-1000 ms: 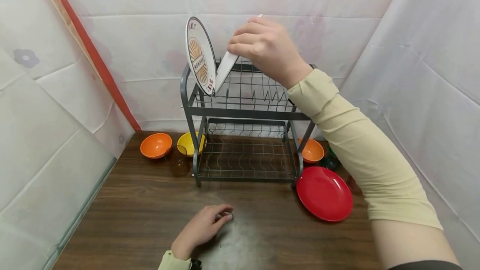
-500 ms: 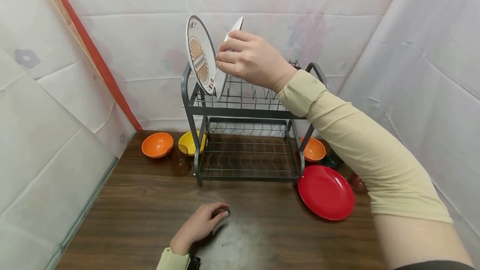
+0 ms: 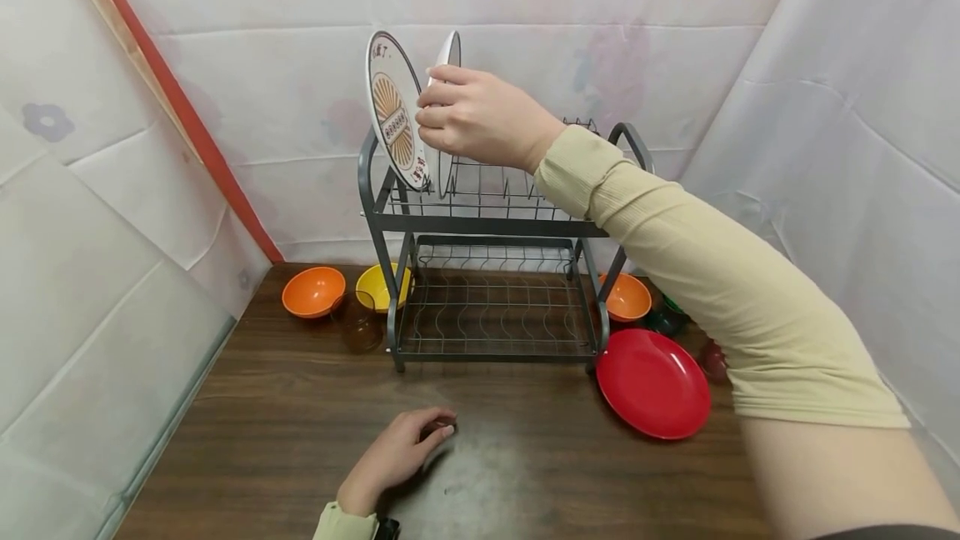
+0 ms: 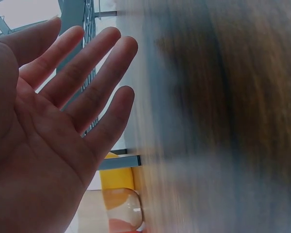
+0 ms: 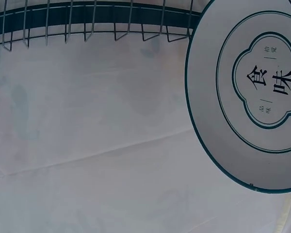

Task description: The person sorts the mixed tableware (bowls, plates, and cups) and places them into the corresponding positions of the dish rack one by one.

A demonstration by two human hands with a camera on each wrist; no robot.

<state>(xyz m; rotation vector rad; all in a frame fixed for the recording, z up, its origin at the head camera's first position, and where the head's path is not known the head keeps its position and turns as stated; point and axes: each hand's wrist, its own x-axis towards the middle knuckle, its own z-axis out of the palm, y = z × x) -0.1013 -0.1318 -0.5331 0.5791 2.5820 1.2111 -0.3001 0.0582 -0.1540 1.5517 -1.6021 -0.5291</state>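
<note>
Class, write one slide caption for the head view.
A right hand holds a white plate beside a sunburst-patterned plate at the upper tier of a two-tier dish rack.

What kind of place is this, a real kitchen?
Probably not; it looks more like a small sheeted-off corner set up indoors. Creased, flower-printed sheets surround a wood-patterned table, and a two-tier dish rack stands on it.

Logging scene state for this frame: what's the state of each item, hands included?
Right hand: gripping white plate
White plate: held near upright at upper tier; seating unclear
Patterned plate: on edge, tilted, upper tier
Left hand: relaxed, holding nothing
Dish rack: upright
Red plate: face up
Left orange bowl: face up
Right orange bowl: face up, partly hidden
Yellow bowl: face up, partly hidden
</note>
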